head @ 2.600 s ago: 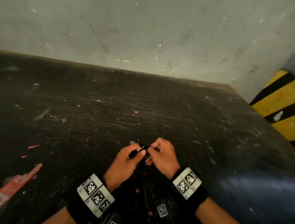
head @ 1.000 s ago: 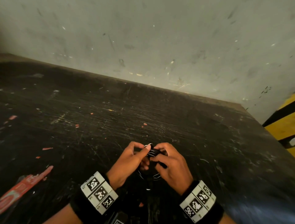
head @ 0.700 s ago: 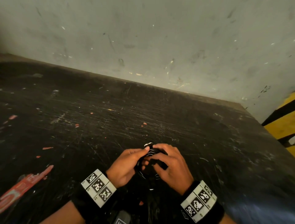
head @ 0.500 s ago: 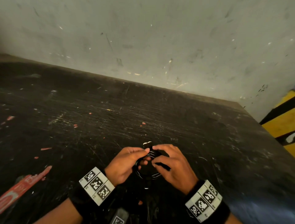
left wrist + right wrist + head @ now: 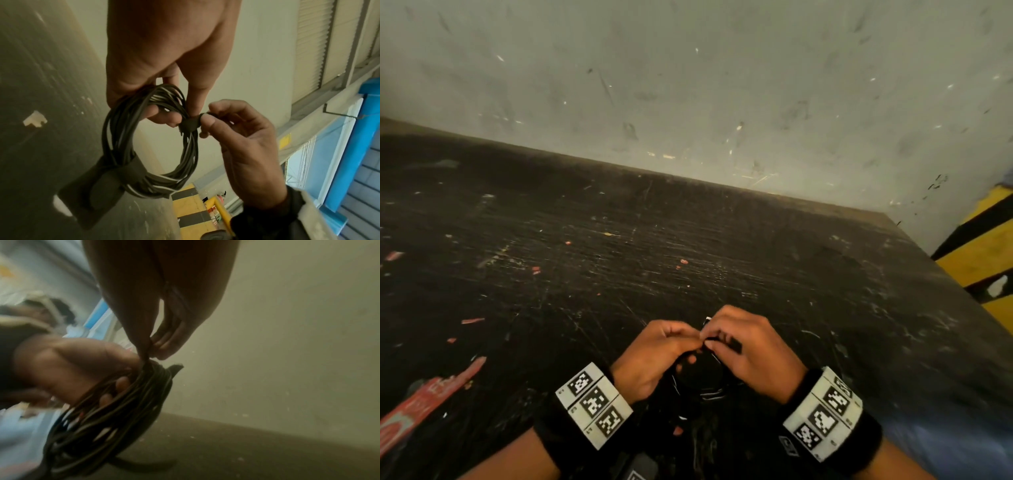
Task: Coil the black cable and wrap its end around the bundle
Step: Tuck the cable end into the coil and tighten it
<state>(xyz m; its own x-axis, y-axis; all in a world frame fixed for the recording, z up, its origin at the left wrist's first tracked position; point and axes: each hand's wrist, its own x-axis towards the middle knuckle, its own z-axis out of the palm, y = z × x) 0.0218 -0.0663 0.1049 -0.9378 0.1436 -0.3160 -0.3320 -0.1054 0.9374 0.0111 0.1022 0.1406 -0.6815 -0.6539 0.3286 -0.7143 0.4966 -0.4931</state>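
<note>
Lower centre of the head view, above the dark scratched surface point(image 5: 688, 240): black cable point(image 5: 148, 141) coiled into a round bundle, held between both hands. Left hand point(image 5: 160, 48) curled through the upper loops, fingers gripping them. Right hand point(image 5: 242, 134) pinching a strap point(image 5: 190, 124) at the bundle's right side.

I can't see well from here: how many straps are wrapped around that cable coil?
2: one wide strap at the coil's lower left, and a narrower one pinched by the right hand. Others could be hidden.
</note>
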